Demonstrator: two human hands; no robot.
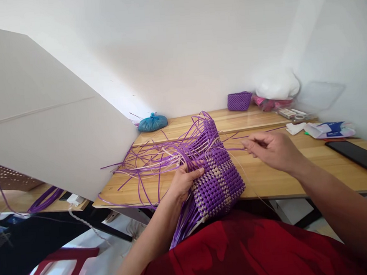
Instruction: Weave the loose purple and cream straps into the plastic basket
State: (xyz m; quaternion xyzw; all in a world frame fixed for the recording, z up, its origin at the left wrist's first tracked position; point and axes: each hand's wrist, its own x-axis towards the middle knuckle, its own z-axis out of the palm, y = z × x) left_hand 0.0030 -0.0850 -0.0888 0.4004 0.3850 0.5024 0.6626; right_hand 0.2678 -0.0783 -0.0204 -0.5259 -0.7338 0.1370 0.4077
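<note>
A half-woven basket [219, 181] of purple and cream plastic strips rests tilted between the table's front edge and my lap. Its upper left side trails many loose strips [159, 156] across the table. With my left hand [186, 179] I grip the basket's near left edge, thumb on top of the weave and fingers hidden beneath. To the right, my right hand [267, 148] is closed in a pinch on a purple strip [234, 149] that runs out taut from the basket. A thin cream strip hangs in a curve below that hand.
A blue tied bag [152, 123], a small finished purple basket [239, 101] and a white plastic bag [277, 85] stand along the back. At right lie a black phone [357, 156] and a wipes packet [330, 129]. A white partition [53, 117] rises at left.
</note>
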